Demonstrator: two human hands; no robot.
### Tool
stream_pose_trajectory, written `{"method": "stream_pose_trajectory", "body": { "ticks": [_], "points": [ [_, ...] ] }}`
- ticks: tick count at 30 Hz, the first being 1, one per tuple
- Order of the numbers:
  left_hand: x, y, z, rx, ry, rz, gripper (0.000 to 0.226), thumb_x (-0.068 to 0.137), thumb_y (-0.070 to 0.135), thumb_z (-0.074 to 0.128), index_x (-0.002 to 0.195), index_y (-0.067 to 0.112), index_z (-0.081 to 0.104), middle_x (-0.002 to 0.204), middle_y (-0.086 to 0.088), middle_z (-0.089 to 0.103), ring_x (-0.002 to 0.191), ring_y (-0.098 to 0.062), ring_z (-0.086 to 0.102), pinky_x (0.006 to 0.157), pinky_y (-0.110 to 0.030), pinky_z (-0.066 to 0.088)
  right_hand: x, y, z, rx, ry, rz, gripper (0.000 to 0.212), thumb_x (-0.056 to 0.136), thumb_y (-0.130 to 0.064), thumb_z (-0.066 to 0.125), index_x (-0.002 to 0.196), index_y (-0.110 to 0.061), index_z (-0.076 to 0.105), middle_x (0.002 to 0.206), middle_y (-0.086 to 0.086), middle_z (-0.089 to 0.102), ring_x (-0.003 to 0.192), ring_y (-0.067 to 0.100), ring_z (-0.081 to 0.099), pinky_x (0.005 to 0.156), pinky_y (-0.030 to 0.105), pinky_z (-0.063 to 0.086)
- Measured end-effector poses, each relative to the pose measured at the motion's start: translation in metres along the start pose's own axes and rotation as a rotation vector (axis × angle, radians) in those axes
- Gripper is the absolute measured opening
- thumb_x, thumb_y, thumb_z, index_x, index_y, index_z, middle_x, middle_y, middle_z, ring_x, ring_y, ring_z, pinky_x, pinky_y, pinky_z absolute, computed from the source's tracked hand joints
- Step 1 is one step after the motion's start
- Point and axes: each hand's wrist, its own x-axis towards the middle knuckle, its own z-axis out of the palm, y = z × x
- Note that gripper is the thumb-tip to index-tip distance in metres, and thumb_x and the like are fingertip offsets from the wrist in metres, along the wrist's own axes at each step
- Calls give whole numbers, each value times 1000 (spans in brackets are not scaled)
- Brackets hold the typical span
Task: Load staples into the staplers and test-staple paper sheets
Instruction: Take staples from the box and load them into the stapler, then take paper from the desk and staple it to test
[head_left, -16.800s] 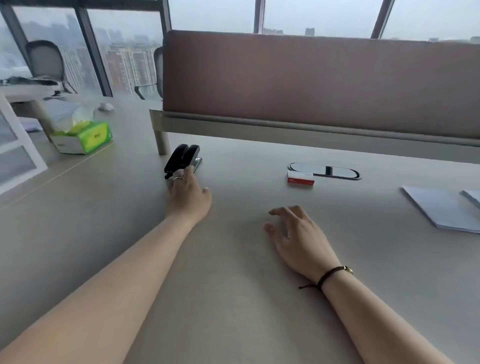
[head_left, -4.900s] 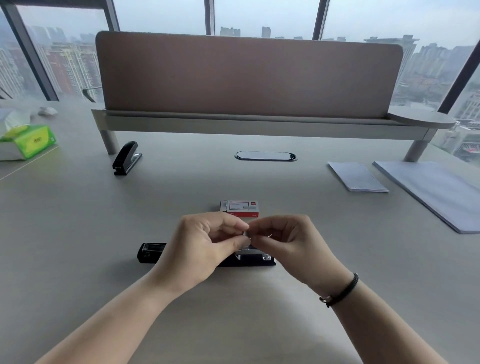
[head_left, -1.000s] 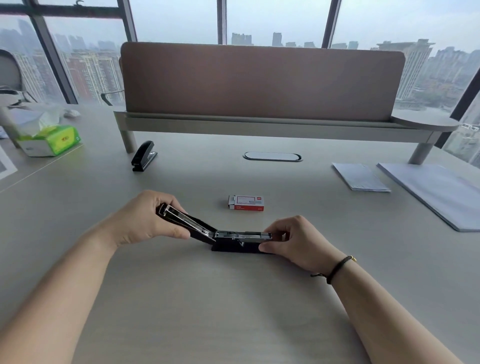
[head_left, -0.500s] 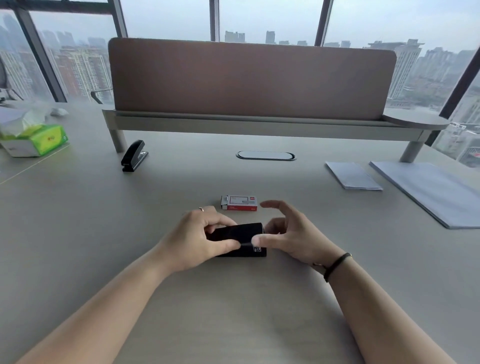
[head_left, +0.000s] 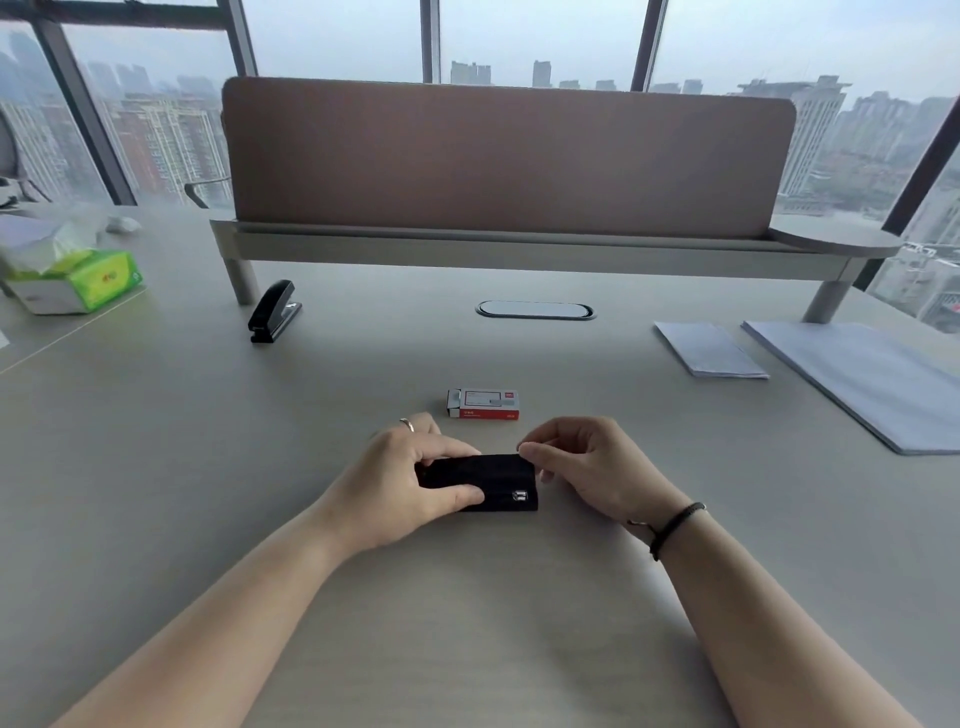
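A black stapler (head_left: 498, 480) lies closed on the desk in front of me, its metal front end to the right. My left hand (head_left: 400, 483) wraps around its left half, thumb on the near side. At the stapler's right end, the curled fingertips of my right hand (head_left: 587, 467) touch the top corner. A red and white staple box (head_left: 483, 404), its left flap open, lies just behind the hands. A second black stapler (head_left: 272, 310) stands closed at the far left. Two stacks of paper sheets (head_left: 709, 349) (head_left: 872, 382) lie at the right.
A brown divider panel on a raised shelf (head_left: 519, 249) spans the back of the desk. An oval cable grommet (head_left: 535, 310) sits under it. A green tissue box (head_left: 72, 283) stands at the far left edge.
One second ago the stapler's top arm was swung open in my left hand. It has since been folded down shut, and both hands have gathered around the closed stapler.
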Motion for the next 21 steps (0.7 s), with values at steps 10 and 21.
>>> {"method": "stream_pose_trajectory", "body": {
  "ticks": [10, 21],
  "points": [
    [31, 28, -8, -7, 45, 149, 32, 75, 46, 75, 105, 32, 74, 74, 11, 47, 64, -4, 45, 63, -13, 35, 9, -2, -8, 230, 34, 93, 22, 87, -33, 70, 106, -23, 72, 83, 3, 75, 71, 15, 65, 62, 25, 43],
    [179, 82, 80, 389, -255, 135, 33, 88, 39, 59, 119, 29, 65, 105, 10, 63, 88, -8, 55, 82, -26, 46, 63, 66, -164, -504, 516, 142, 28, 84, -39, 68, 110, -27, 69, 113, -6, 70, 110, 15, 62, 93, 31, 46]
  ]
}}
